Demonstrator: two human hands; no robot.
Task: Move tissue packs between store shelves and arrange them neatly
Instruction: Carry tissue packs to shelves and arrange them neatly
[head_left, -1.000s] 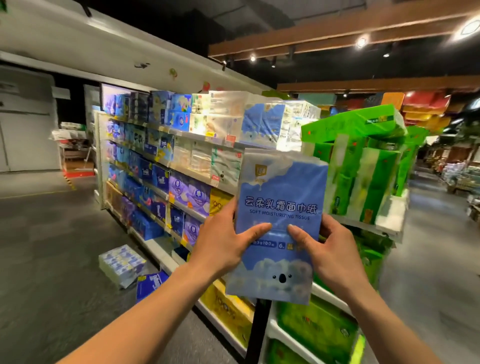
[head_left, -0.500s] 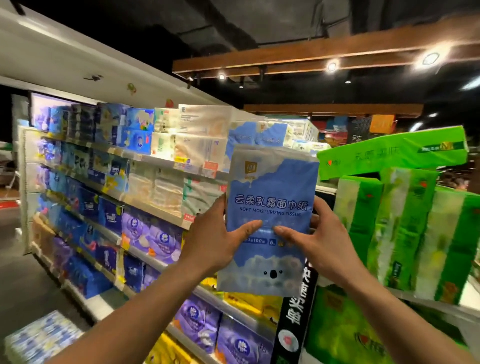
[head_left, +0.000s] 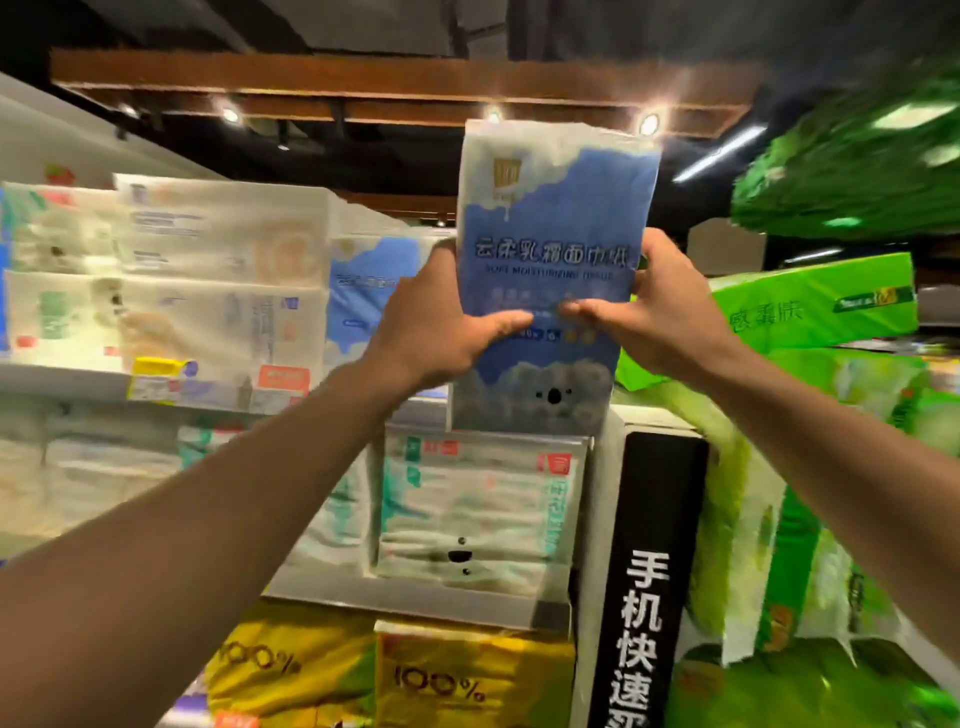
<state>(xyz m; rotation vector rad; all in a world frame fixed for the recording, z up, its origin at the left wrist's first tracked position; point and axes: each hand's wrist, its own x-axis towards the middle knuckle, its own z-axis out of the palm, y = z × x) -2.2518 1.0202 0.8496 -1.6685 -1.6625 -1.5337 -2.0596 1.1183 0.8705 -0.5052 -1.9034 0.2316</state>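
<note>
Fine print on the packs and on the price labels (head_left: 156, 382) is smeared by motion blur and cannot be read. The fingers of both hands are hidden behind the blue tissue pack (head_left: 558, 218); only the thumbs are seen on its front. Whether its lower edge rests on anything cannot be told. The green packs (head_left: 810, 304) at the right are cut off by the frame edge.

White packs (head_left: 223, 234) are stacked on the upper shelf (head_left: 62, 375) at the left. A second blue pack (head_left: 358, 291) behind the left hand (head_left: 431, 327) is partly covered by it. A white-and-green pack (head_left: 467, 509) stands directly below the held pack, with yellow packs (head_left: 467, 680) lower still. A black sign post (head_left: 644, 597) stands just beside these.

The blue tissue pack is held upright at upper-shelf level. It is gripped at mid-height by the left hand on its left edge and the right hand (head_left: 667, 317) on its right edge. The thumbs are pressed across the front, their tips nearly meeting.
</note>
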